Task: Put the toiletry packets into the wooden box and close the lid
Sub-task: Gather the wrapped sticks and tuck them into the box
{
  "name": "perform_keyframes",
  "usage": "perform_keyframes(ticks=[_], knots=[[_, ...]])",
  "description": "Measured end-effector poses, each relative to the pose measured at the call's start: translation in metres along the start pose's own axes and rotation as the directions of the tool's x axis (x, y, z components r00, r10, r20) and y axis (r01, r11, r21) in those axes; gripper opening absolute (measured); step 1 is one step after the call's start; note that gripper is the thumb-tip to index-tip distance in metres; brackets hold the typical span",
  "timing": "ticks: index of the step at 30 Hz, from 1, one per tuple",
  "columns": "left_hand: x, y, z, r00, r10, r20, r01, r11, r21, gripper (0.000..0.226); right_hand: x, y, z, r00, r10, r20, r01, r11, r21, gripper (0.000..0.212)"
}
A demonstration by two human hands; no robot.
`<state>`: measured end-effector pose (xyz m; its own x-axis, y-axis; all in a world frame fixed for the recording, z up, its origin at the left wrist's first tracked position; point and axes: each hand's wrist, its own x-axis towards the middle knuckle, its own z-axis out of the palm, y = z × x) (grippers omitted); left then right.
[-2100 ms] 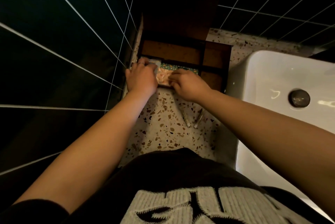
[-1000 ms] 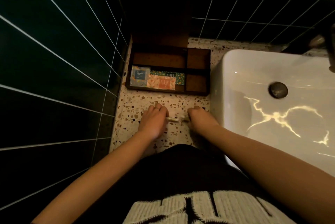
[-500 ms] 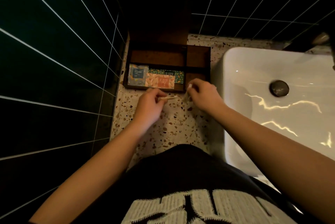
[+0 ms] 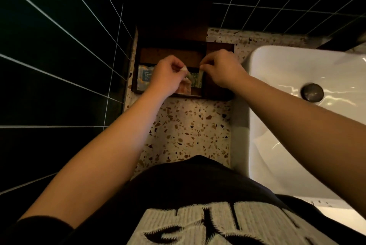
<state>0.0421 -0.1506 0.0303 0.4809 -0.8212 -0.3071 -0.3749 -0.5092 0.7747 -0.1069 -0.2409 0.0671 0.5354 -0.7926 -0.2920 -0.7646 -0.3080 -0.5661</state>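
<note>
Packets in box: three flat packets lie in the front long compartment of the wooden box. Pale blue packet at the left end, printed text on it, partly legible as "shower cap". Orange-pink packet in the middle, mostly covered by the left hand. Green patterned packet to its right, between the two hands.
Packets in hand: each hand holds one small pale slim packet over the box. Left-hand packet shows as a whitish end at the fingertips. Right-hand packet hangs down from the fingertips, over the green packet. Detail on both too blurred to read.
Left hand: fingers curled and pinched on its packet, above the divider between front and rear compartments.
Right hand: fingers pinched on its packet, wrist over the small right-side compartments.
Gap: the two held packets sit near each other, not touching.
Box: dark wood, dividers visible, rear long compartment bare wood. Lid stands raised behind, against the wall.
Counter: speckled terrazzo; box at its far end, tucked into the corner.
Surroundings: dark tiled wall left and behind; white sink to the right, drain plug seated.
</note>
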Motion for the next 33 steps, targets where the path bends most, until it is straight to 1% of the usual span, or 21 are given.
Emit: perform_keyframes(ticks=[3,7,10,13,16,19,21,24,28,33], knots=[[0.009,-0.002,0.008,0.999,-0.02,0.047,0.02,1.0,0.001,0.003,0.013,-0.002,0.005,0.997,0.003,0.079,0.006,0.993,-0.115,0.026],[0.015,-0.009,0.023,0.988,-0.121,0.093,0.124,0.992,-0.018,0.006,0.031,-0.004,0.014,0.984,0.072,0.161,-0.03,0.968,-0.251,0.025],[0.017,-0.012,0.034,0.971,-0.217,0.098,0.225,0.971,-0.083,0.015,0.037,-0.006,0.021,0.976,0.133,0.172,-0.067,0.937,-0.343,0.024],[0.02,-0.014,0.044,0.967,-0.249,0.056,0.254,0.963,-0.094,0.017,0.037,-0.005,0.029,0.981,0.14,0.136,-0.08,0.923,-0.376,0.024],[0.021,-0.015,0.051,0.969,-0.246,0.01,0.246,0.966,-0.079,0.011,0.036,0.002,0.039,0.988,0.107,0.107,-0.063,0.934,-0.352,0.02],[0.021,-0.016,0.056,0.973,-0.227,-0.031,0.226,0.974,-0.024,0.008,0.033,0.008,0.043,0.994,0.066,0.089,-0.032,0.941,-0.336,0.021],[0.02,-0.018,0.058,0.976,-0.209,-0.055,0.21,0.978,0.013,0.009,0.03,0.011,0.043,0.995,0.054,0.088,-0.022,0.944,-0.329,0.023],[0.018,-0.019,0.058,0.979,-0.196,-0.057,0.197,0.98,0.007,0.014,0.024,0.013,0.039,0.996,0.031,0.087,-0.005,0.958,-0.286,0.023],[0.008,-0.018,0.054,0.989,-0.127,-0.079,0.131,0.991,0.041,0.017,0.006,0.015,0.03,0.999,0.008,0.033,-0.002,0.986,-0.168,0.025],[-0.018,-0.011,0.043,0.99,-0.015,-0.139,0.025,0.997,0.066,0.015,-0.036,0.013,0.012,0.995,0.076,-0.07,-0.075,0.997,0.014,0.029]])
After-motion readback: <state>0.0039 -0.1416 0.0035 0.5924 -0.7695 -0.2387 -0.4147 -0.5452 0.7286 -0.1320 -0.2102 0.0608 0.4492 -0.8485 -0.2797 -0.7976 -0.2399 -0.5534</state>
